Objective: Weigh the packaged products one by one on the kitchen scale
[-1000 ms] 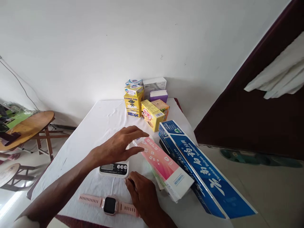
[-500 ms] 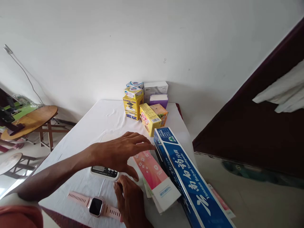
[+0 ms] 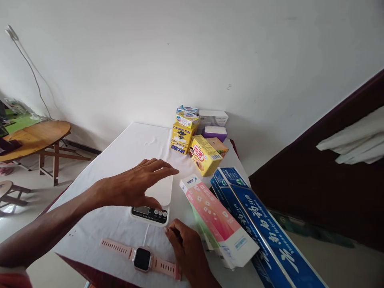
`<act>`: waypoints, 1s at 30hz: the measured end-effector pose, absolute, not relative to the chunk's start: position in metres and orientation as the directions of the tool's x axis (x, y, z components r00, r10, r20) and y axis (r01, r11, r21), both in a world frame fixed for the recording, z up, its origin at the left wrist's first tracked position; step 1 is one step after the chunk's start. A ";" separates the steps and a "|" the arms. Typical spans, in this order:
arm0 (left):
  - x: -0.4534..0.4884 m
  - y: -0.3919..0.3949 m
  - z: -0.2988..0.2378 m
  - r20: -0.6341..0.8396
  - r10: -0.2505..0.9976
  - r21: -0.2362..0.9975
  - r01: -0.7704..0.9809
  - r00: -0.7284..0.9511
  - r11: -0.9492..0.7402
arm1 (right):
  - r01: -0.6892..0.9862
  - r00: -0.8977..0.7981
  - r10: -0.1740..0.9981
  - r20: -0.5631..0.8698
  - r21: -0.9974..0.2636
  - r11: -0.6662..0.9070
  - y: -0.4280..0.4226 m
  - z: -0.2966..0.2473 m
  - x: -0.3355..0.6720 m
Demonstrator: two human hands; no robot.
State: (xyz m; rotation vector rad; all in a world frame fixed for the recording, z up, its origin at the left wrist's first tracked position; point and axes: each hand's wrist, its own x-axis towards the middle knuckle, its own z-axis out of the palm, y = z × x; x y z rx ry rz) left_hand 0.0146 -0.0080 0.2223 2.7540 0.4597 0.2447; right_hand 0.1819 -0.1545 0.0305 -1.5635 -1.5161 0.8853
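Left hand [image 3: 132, 186]: over kitchen scale [image 3: 162, 194], grip apart.
Right hand [image 3: 190, 248]: scale's five o'clock, curled; cannot tell whether grip is together.
Pink smartwatch [image 3: 142, 259]: scale's six o'clock.

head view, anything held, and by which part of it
Nothing is visibly held: left hand hangs open over the digital scale; right hand is curled beside it.

A spread left hand [image 3: 136, 183] arched over a white rectangular digital scale [image 3: 162, 193]; the curled right hand [image 3: 189, 248] lay between a pink-strapped square smartwatch [image 3: 142, 259] and a pink-and-white oblong cardboard box [image 3: 216, 218].
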 end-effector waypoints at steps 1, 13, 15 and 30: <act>0.005 -0.006 0.221 0.130 0.357 0.352 0.293 0.925 -0.889 | 0.450 0.032 0.999 -0.002 -0.893 -0.016 -0.153 0.034 0.183; 0.073 -0.020 0.200 0.188 0.114 0.243 0.066 0.975 -0.968 | 0.556 -0.125 0.990 0.069 -0.821 0.127 -0.138 0.046 0.184; 0.097 -0.023 0.193 0.153 0.071 0.195 0.040 0.986 -0.980 | 0.509 -0.113 0.989 0.092 -0.850 0.137 -0.140 0.044 0.187; 0.135 -0.016 0.196 -0.129 0.013 -0.004 0.013 0.992 -1.000 | 0.417 -0.031 0.989 0.145 -0.897 0.144 -0.143 0.043 0.192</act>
